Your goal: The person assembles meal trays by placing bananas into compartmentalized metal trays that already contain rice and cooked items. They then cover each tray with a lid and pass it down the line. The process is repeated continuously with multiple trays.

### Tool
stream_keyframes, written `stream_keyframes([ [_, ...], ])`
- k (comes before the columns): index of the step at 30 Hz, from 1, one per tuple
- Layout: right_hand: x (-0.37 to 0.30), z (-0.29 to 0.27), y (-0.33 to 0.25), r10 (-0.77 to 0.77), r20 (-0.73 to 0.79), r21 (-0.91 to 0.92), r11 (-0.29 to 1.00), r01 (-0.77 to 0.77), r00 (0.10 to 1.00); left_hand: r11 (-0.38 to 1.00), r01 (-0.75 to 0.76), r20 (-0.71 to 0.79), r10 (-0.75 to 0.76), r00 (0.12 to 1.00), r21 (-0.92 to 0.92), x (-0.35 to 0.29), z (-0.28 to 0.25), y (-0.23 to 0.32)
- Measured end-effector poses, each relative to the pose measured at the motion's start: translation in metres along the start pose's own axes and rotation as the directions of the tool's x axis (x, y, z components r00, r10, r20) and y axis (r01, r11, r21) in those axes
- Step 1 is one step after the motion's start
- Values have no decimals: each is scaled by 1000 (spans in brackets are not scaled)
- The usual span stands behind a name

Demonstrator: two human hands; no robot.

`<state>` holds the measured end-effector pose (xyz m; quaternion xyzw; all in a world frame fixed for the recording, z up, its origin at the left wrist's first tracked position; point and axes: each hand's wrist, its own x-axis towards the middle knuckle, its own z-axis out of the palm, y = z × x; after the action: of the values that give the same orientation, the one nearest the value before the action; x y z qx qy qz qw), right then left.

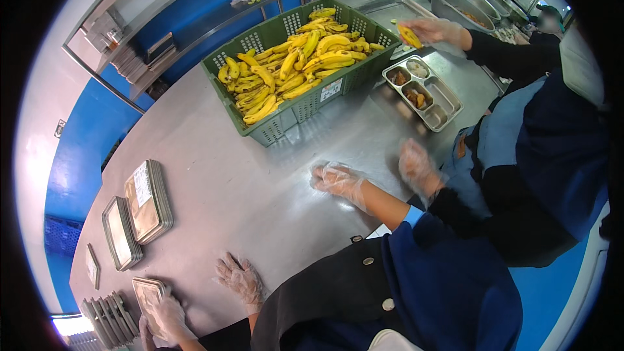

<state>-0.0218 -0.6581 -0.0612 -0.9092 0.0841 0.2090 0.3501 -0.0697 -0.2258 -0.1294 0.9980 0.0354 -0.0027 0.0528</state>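
My left hand (240, 281), in a clear plastic glove, rests on the steel table (214, 201) with its fingers spread and nothing in it. Also gloved, my right hand (340, 181) lies on the table with its fingers out, holding nothing. Beyond my hands stands a green perforated crate (286, 131) full of yellow bananas (292, 68). Right of the crate is a steel compartment tray (444, 94) with food in some compartments. A co-worker's gloved hand (439, 29) holds a banana (409, 36) above it; that person's other hand (419, 168) is near my right hand.
Stacked rectangular trays or lids (153, 205) stand at the left, beside another stack (120, 234). Another person's gloved hand (170, 318) touches a smaller stack (146, 289) near my left hand. Large metal bowls (461, 8) sit at the far right; steel shelves (188, 39) line the back.
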Motion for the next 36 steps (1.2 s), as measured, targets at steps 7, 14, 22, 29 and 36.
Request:
stream_keyframes([
  [7, 19, 24, 30, -306, -462, -459, 885, 71, 832, 998, -24, -24, 23, 999, -54, 3, -12, 4],
  [14, 16, 40, 46, -571, -535, -568, 789, 235, 622, 998, -54, -61, 51, 997, -42, -1, -17, 9],
  [22, 21, 39, 44, -576, -552, -555, 793, 250, 603, 998, -50, -81, 47, 996, -35, 2, -18, 8],
  [29, 24, 44, 45, -548, -577, -541, 812, 220, 605, 1000, -22, -47, 22, 999, -19, 6, -14, 4],
  [36, 23, 49, 39, -532, -583, -541, 818, 195, 614, 993, 6, -12, -7, 1000, -119, 1, -22, 4],
])
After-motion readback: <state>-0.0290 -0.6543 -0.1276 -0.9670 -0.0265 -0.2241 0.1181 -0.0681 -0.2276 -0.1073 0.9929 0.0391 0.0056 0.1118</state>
